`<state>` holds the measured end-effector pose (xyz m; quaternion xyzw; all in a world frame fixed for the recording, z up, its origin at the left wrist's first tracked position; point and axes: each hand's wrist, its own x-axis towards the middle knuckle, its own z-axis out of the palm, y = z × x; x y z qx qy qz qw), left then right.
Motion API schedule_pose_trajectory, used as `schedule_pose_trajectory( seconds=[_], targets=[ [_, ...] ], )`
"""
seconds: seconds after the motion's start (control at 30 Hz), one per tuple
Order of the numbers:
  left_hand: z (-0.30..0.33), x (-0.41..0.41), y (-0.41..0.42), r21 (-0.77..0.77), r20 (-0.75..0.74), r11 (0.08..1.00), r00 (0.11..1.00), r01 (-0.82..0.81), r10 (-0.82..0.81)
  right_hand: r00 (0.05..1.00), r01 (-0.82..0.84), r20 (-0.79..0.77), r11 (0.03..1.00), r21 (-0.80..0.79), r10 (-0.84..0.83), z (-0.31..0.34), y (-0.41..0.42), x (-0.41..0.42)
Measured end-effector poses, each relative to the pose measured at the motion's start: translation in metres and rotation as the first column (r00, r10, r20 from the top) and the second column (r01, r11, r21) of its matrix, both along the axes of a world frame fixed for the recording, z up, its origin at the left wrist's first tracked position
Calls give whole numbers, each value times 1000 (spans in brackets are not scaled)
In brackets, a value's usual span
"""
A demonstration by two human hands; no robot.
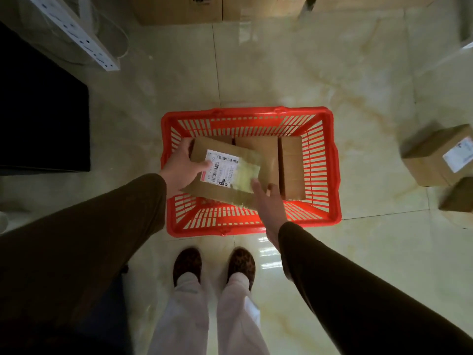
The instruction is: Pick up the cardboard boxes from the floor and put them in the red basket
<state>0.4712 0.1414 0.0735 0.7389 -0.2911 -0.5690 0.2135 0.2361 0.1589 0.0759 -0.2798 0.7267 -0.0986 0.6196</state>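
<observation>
Both hands are at one labelled box (225, 172) above the red basket (250, 116). Left hand (183, 167) grips the box's left edge, thumb curled over the top by the white label (221, 167), fingers round the far corner. Right hand (268, 203) is spread with fingers nearly straight, its fingertips touching the box's near right corner by a strip of yellowed tape; it does not clasp anything.

Far left, a dark mat (43, 119) lies on the pale tiled floor (320, 73), with a white perforated strip (76, 32) leaning behind it. At centre the basket stands on the floor just ahead of the person's patterned shoes (213, 265). Inside it, two plain boxes (279, 162) lie side by side against the right wall; the held box sits tilted over the left half, whether resting on anything I cannot tell. To the right, well apart from the basket, a floor box (435, 155) with a white label sits on the tiles, with a smaller one (458, 198) just beside it. Large cartons (217, 8) line the far edge.
</observation>
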Motion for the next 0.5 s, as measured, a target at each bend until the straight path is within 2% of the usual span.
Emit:
schedule_pose_trajectory(
  seconds=[0.1, 0.23, 0.37, 0.5],
  targets=[
    [1, 9, -15, -27, 60, 980, 979, 199, -197, 997, 71, 33, 993, 95, -74, -6, 5, 15],
    [-6, 22, -33, -61, 158, 925, 918, 376, -363, 966, 213, 104, 958, 190, -236, -7, 9, 40],
    [-16, 28, -42, -16, 229, 895, 873, 445, -430, 906, 338, 147, 887, 314, -397, -10, 13, 52],
    [-26, 26, -44, 10, 380, 861, 795, 508, -473, 831, 421, 174, 801, 425, -529, -14, 14, 63]
  ],
)
